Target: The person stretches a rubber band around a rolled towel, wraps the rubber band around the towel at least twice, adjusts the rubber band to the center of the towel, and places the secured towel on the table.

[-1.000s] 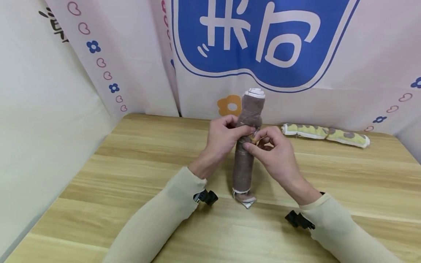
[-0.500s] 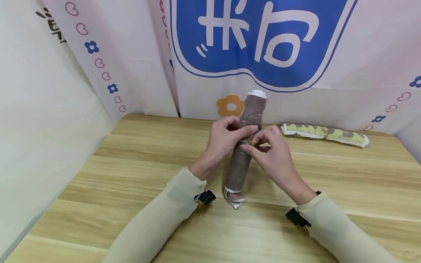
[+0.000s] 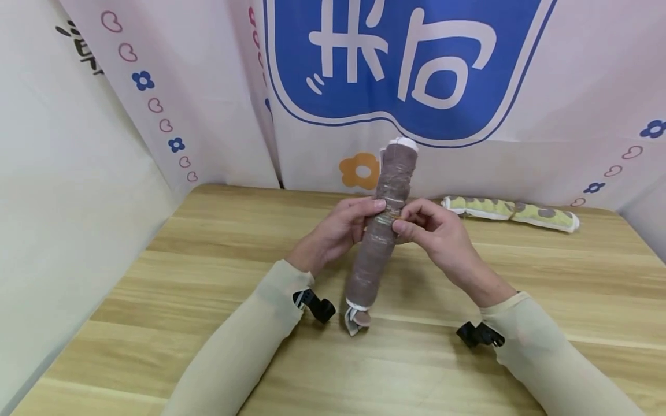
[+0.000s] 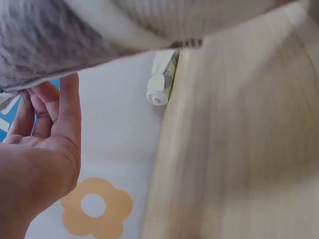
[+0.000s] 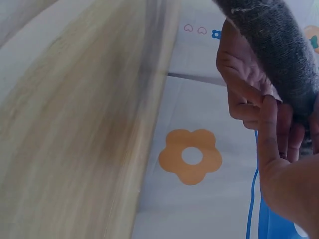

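A brown-grey rolled towel [image 3: 370, 263] with white edges is held tilted above the table, a loose folded corner hanging at its lower end. My left hand [image 3: 337, 228] grips it around the middle from the left, thumb on the front and the other fingers behind. A thin yellowish rubber band [image 3: 386, 217] crosses the roll at mid-length. Thumb and forefinger of my right hand [image 3: 442, 237] pinch this band at the roll's right side. In the right wrist view the fingers of both hands meet under the grey roll [image 5: 279, 50].
A second rolled towel [image 3: 478, 208], yellow-green with grey spots and a band round its middle, lies at the back right of the wooden table [image 3: 208, 289]. A printed cloth backdrop [image 3: 312, 150] rises right behind the table's far edge.
The rolled towel has tilted further, its lower end swinging left. My left hand has shifted lower and left, its thumb drawn back to the roll's left side. The right hand still pinches at mid-roll.
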`<action>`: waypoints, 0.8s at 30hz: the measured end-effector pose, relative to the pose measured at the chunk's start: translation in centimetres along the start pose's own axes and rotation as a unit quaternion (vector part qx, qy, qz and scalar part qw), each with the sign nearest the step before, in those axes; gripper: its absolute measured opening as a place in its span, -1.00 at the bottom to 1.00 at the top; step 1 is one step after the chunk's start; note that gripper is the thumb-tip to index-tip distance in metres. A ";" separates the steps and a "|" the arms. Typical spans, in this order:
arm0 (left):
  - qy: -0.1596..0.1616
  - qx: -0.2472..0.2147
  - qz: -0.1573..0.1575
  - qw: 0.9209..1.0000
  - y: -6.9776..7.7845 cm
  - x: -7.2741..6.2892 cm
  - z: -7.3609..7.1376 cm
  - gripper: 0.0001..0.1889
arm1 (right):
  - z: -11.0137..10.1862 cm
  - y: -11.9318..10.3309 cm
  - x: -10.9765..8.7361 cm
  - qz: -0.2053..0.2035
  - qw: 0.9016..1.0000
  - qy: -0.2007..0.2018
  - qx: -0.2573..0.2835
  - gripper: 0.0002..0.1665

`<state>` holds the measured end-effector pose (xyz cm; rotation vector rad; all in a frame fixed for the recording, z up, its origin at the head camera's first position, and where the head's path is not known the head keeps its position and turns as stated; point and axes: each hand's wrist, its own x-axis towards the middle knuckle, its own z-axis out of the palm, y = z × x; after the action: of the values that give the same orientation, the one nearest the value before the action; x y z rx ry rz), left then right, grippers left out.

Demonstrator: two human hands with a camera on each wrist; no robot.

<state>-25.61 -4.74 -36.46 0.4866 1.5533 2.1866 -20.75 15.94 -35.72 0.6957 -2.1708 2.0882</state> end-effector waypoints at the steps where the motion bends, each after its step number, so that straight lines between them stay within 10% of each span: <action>1: 0.000 0.002 -0.001 1.000 0.0 0.0 0.0 -0.53 | 0.0 0.1 0.0 -0.002 1.000 -0.003 -0.008 -0.90; 7: 0.088 0.043 0.019 0.995 0.4 0.1 0.5 -0.83 | 0.3 0.4 0.1 0.013 1.000 0.021 -0.007 -0.88; 17: 0.212 0.156 0.119 0.957 0.7 -0.5 2.8 -0.78 | 1.3 -0.2 -0.3 0.077 0.994 0.064 -0.034 -0.64; 24: 0.245 0.162 0.105 0.950 0.7 -0.6 3.2 -0.80 | 1.8 -0.4 -0.7 -0.021 0.983 0.063 -0.171 -0.76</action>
<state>-23.57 -2.75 -34.81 0.2124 2.2376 2.3391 -19.48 14.41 -35.74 0.5533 -2.3333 1.6273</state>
